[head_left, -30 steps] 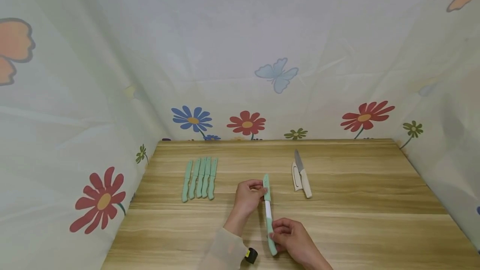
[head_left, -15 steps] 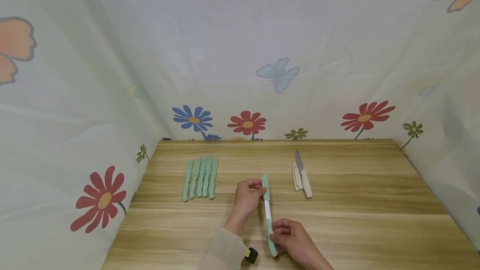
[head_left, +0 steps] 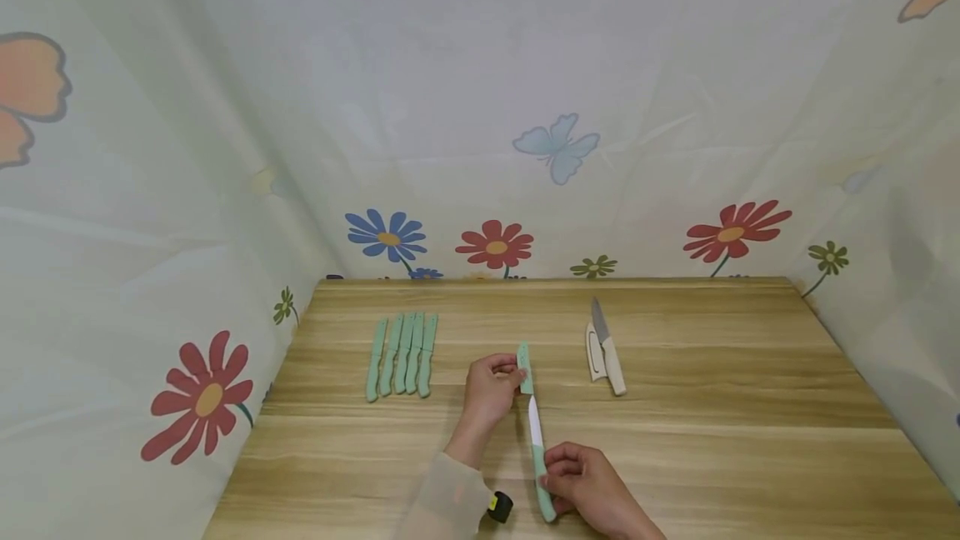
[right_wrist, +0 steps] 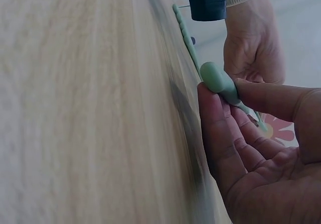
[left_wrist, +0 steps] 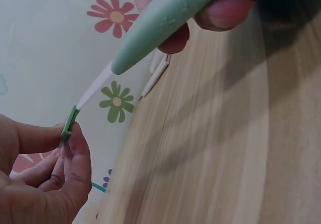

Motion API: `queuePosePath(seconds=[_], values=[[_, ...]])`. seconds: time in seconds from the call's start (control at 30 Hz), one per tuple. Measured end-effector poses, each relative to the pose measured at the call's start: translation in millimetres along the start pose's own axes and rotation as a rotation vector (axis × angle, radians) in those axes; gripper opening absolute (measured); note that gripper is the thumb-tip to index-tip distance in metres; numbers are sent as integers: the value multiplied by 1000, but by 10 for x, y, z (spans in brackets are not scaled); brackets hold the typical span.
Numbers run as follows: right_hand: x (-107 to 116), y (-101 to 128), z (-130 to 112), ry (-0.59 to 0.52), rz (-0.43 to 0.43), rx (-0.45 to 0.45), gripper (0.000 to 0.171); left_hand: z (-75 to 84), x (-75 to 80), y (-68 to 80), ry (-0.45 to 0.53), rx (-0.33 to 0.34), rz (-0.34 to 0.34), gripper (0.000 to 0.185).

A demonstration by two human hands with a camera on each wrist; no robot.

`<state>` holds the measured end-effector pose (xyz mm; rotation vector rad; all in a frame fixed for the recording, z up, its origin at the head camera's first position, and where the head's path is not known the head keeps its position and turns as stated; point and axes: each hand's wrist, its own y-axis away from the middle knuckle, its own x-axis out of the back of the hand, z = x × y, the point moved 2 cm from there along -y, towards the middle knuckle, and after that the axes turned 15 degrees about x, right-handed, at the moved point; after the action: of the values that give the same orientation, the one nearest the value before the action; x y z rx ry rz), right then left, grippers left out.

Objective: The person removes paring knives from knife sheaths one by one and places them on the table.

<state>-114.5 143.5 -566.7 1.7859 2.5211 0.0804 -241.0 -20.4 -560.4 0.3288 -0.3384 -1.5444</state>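
- While our right hand [head_left: 581,486] grips the green handle of the knife [head_left: 537,461], its white blade points away from us toward the green sheath [head_left: 524,361], so the knife's long axis runs near to far over the desk [head_left: 712,440].
- Our left hand [head_left: 487,386] pinches that sheath between thumb and fingers [left_wrist: 75,153], just beyond the blade tip; from the left wrist view the tip sits right at the sheath's mouth, and we cannot tell whether it touches.
- Relative to the knife, the sheath lies straight ahead and a shade left, in line with the blade.
- Both hands hover low over the desk, wrists angled inward; our left hand is the nearer one to the sheath.
- Left of the knife lies a row of green knives [head_left: 401,354]; to its right, a beige knife [head_left: 606,348] beside its cover [head_left: 592,353].
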Motion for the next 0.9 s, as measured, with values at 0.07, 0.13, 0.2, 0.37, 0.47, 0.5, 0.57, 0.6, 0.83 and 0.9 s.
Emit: queuePosePath(seconds=[0.07,0.13,0.2,0.37,0.47,0.5,0.57,0.6,0.83,0.9], values=[[8,-1,1,2,0,-2,30,0,8,-2,-6,-5,13,19],[22,-4,5,9,6,2,29,1,14,0,-11,-7,20,19],[36,-6,-1,16,20,5,29,1,18,6,-17,-8,17,19],[62,-23,-34,21,47,-4,29,2,-1,62,-30,-15,-4,20],[66,-32,-51,16,51,-7,30,-5,-14,101,-38,-13,-6,20],[68,-31,-56,14,55,-3,31,-10,-17,111,-40,-13,-6,20],[71,-28,-61,13,61,6,32,-21,-20,125,-47,-14,-2,19],[76,-25,-62,12,64,14,32,-24,-21,133,-47,-11,-2,19],[106,-34,-47,11,79,28,34,-55,-37,184,-51,-21,-10,19],[114,-40,-45,15,80,26,34,-67,-40,198,-59,-23,-9,19]])
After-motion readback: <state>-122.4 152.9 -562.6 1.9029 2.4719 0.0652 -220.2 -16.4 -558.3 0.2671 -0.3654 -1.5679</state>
